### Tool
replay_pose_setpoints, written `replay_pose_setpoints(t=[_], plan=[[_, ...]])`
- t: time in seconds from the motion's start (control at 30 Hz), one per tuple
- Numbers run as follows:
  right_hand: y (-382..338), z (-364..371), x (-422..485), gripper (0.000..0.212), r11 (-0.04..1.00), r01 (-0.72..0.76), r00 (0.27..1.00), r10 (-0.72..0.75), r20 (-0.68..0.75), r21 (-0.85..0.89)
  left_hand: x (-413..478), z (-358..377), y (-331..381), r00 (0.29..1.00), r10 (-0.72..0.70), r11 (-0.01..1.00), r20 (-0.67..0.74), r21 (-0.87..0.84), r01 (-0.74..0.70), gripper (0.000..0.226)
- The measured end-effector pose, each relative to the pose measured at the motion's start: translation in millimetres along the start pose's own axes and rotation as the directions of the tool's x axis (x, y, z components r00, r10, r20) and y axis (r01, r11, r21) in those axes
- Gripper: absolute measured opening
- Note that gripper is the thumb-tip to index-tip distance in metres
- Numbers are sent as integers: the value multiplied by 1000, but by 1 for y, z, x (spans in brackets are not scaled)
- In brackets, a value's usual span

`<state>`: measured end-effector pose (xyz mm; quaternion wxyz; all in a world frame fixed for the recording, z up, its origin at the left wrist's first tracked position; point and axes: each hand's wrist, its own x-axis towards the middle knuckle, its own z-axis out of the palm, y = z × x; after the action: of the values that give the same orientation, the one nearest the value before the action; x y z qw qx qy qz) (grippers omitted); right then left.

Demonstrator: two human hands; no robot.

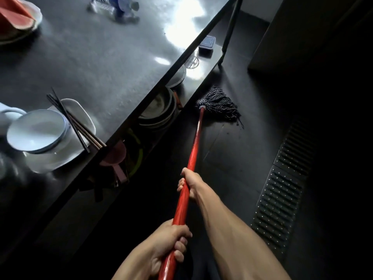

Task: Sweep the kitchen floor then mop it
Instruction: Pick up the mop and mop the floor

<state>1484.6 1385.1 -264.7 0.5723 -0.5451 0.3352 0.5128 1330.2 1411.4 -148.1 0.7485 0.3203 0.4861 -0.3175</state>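
A mop with a long red handle (194,150) runs from the bottom middle up to a dark string mop head (221,107). The head lies spread on the dark tiled floor (238,158), right beside the lower shelf of the metal table. My right hand (189,184) grips the handle about halfway along. Lower down, near the frame's bottom edge, my left hand (171,243) is closed around the same handle. Both forearms reach in from below.
A steel table (105,63) fills the left, carrying a bowl with chopsticks (38,131), watermelon on a plate (16,19) and a bottle. Its lower shelf (203,77) holds stacked bowls and a lidded box. A table leg (226,43) stands beyond. A floor drain grate (282,188) runs at right.
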Motion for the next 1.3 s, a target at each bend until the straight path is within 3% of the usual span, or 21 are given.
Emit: replay_pose_setpoints(t=[0.27,0.5,0.73,0.87,1.03,1.3], plan=[[67,-68,-32,6,993,55,984,-36,-173,108,-1,23,-77,991,-115,988,66,113,107,29],[102,-177,-55,9,970,108,965,-49,-258,218,12,92,-152,982,-140,980,130,158,119,25],[169,-245,-78,18,933,127,946,-12,-323,336,11,112,-222,975,-183,917,123,380,124,25],[212,-248,-92,20,900,126,943,23,-333,418,-3,90,-237,966,-230,811,118,571,124,17],[261,-231,-104,22,861,103,963,39,-267,498,-16,45,-263,964,-255,752,71,641,152,24],[325,-113,-101,27,846,51,998,-18,-68,531,-77,-79,-284,999,7,792,37,610,-28,18]])
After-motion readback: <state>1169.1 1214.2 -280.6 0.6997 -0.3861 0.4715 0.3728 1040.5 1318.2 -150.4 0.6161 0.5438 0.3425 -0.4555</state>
